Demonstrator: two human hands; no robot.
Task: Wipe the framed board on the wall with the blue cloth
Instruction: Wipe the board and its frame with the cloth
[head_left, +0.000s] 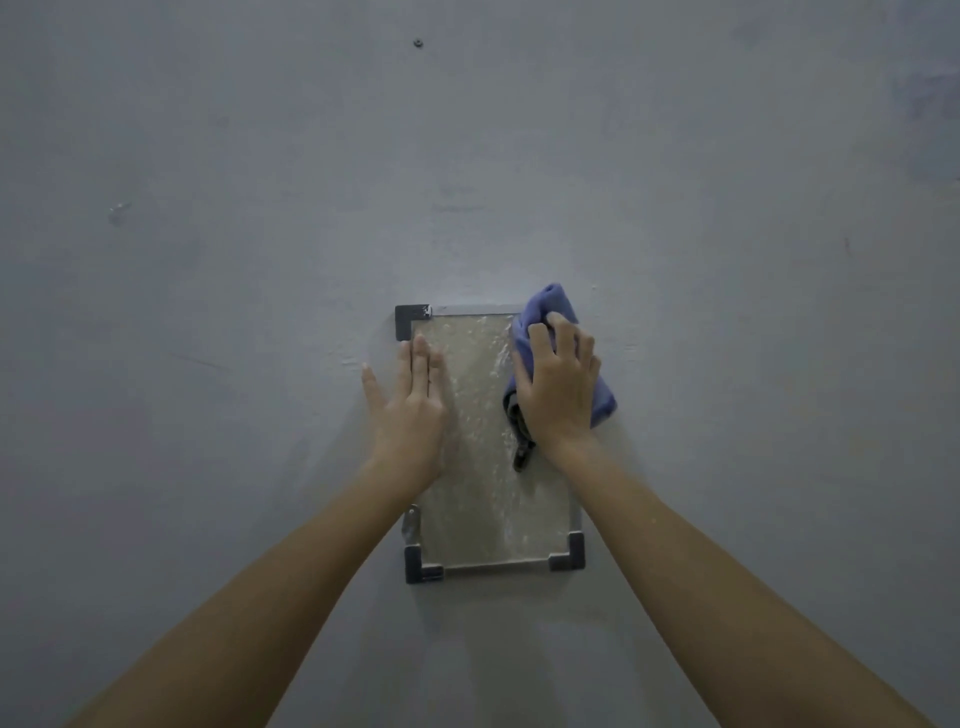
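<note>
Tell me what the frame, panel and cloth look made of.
The frame looks like metal: dull grey strips, darker corner pieces. The panel may be glass or clear plastic: glossy, whitish smears. The blue cloth is soft fabric, maybe microfibre, bunched.

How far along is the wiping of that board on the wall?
Early, by the look of it. Nothing looks clean yet: the board is streaked with white smears. The right hand grips the blue cloth at its upper right corner; the left hand lies flat on its left edge. The rest remains.
</note>
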